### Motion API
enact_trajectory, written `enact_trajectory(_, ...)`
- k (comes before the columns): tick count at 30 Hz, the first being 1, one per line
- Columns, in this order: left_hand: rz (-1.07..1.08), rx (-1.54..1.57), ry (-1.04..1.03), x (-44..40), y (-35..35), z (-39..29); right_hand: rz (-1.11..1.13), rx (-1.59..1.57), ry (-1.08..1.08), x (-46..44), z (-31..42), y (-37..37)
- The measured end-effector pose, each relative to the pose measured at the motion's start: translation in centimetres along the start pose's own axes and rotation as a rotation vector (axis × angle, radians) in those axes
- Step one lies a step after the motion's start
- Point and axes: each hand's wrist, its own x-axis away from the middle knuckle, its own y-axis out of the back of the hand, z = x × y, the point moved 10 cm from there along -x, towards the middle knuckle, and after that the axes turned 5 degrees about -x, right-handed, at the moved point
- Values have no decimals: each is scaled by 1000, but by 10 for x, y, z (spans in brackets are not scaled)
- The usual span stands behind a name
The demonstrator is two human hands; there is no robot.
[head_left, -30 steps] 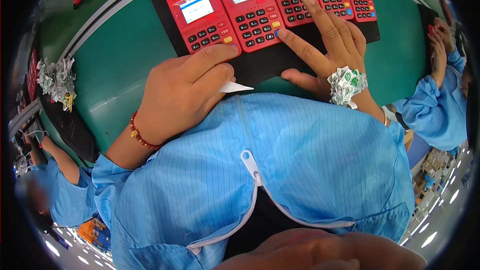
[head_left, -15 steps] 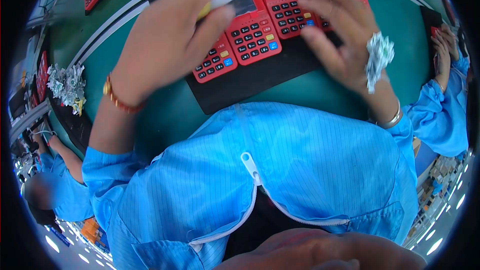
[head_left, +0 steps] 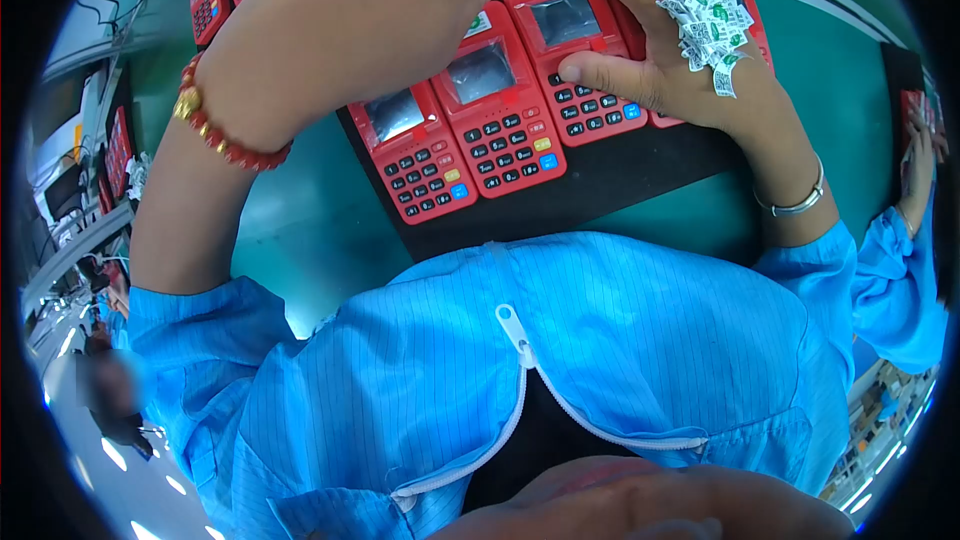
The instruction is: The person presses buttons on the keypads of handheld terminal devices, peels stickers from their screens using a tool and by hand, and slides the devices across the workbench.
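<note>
Several red card terminals with keypads stand side by side on a black mat [head_left: 640, 202]. My left hand [head_left: 370, 30] is over the tops of the leftmost terminal [head_left: 425, 175] and the second terminal [head_left: 505, 130]; its fingers are bent and mostly hidden, and what they hold cannot be made out. My right hand [head_left: 665, 50] lies with fingers spread on the terminals to the right, its thumb on the third terminal [head_left: 568, 25] just below the screen. A bunch of small printed stickers [head_left: 708, 28] clings to the back of my right hand. The three leftmost screens are dark.
Two more red terminals [head_left: 208, 0] are at the upper left of the green table [head_left: 300, 210]. Another person's hand [head_left: 915, 175] and blue sleeve are at the right edge, beside a red device. A partly seen person is at the lower left.
The screens that were lit a second ago are dark. My left hand has moved up over the terminals' tops, and the white-tipped tool seen in it is hidden. My right hand has come down onto the terminals.
</note>
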Motion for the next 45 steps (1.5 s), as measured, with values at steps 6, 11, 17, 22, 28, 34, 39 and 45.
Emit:
enact_trajectory(6,-142,-51,-76,6,-9,4,18,-26,-9,5,-5,0)
enact_trajectory(11,22,39,-35,2,-6,-10,23,-5,-12,7,2,-10)
enact_trajectory(17,-927,295,-150,19,-1,-3,21,-31,-13,0,4,-9)
enact_trajectory(22,-760,592,-60,2,6,27,7,-57,-11,-3,2,-3)
enact_trajectory(28,-888,621,-44,3,30,21,-66,-44,-19,-4,-2,-12)
enact_trajectory(34,-696,621,-350,14,25,-28,48,-64,-50,9,-1,-25)
enact_trajectory(39,-537,452,-78,69,-14,39,155,35,39,-14,43,-14)
enact_trajectory(45,-378,74,28,80,-21,23,226,52,130,2,62,-47)
